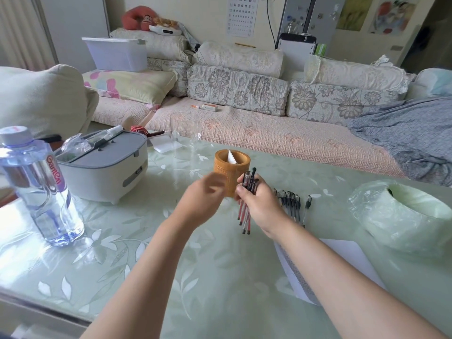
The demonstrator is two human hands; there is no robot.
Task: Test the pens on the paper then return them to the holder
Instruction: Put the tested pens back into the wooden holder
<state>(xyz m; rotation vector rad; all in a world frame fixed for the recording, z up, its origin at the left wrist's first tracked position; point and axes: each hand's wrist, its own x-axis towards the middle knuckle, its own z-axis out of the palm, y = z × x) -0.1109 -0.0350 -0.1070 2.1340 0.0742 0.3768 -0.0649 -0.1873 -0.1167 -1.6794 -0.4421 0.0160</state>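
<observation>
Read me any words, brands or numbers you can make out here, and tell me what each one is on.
"Ganten": pink label on the water bottle.
Eye chart on the wall: rows of E-shaped symbols, not words.
Printed lines along the paper edge: too small to read.
Marks on the grey container and the small box on the sofa: too blurred to read.

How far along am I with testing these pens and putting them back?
Nothing looks returned yet: the round bamboo holder shows no pens. In hand: your right hand grips a bundle of red pens; the left hand is blurred beside the holder. Left: a row of black pens on the table, beyond the white paper.
</observation>
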